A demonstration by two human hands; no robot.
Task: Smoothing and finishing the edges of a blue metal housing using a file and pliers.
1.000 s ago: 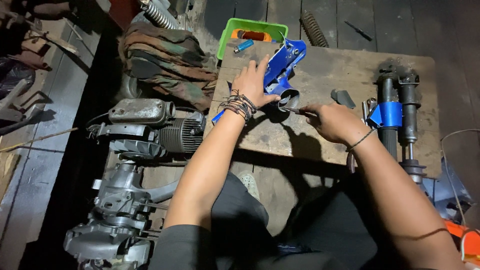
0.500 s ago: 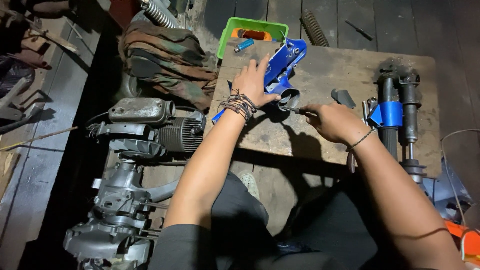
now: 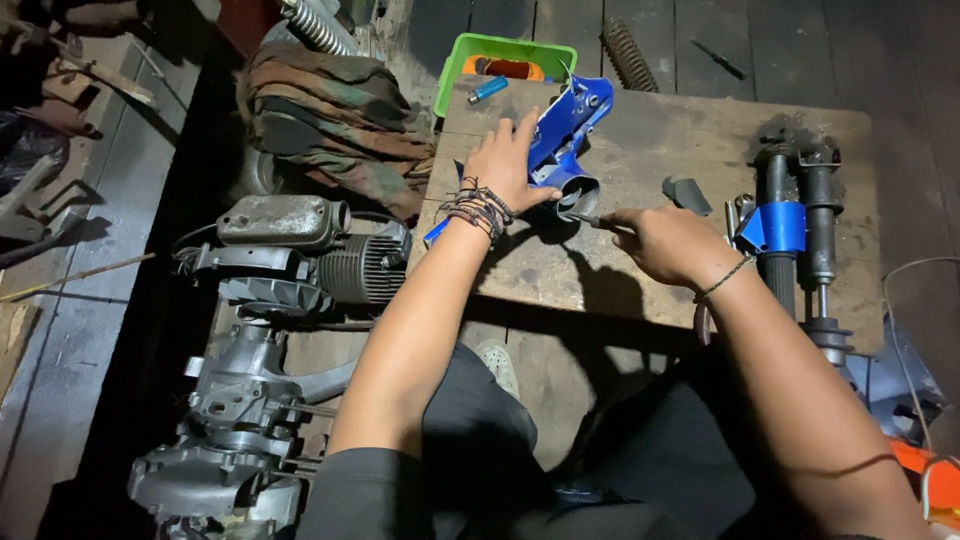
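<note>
I see my left hand (image 3: 508, 165) pressed flat on a blue metal housing (image 3: 560, 140) that lies at the upper middle of the frame, on the wooden tabletop (image 3: 640, 270). Its fingers (image 3: 503, 132) are spread and released, resting over the housing's left flank, with the thumb reaching toward the round grey opening at the housing's lower end. My right hand (image 3: 668, 243) sits just right of that opening, its fingers clenched around a thin metal tool (image 3: 583, 218) whose tip touches the rim of the opening.

The housing lies diagonally, its upper end close to the tabletop's far edge, where a green tray (image 3: 452, 72) butts against the corner. To the right, a small grey part (image 3: 688, 192) lies apart from my right hand, and beyond it a pair of dark fork tubes with a blue clamp (image 3: 785, 225) runs down toward the near edge. Bare wood shows between the right hand and the near edge, lower middle. Left of the tabletop, on the floor, an engine block (image 3: 300, 255) and a camouflage cloth (image 3: 335, 120) crowd the edge.
</note>
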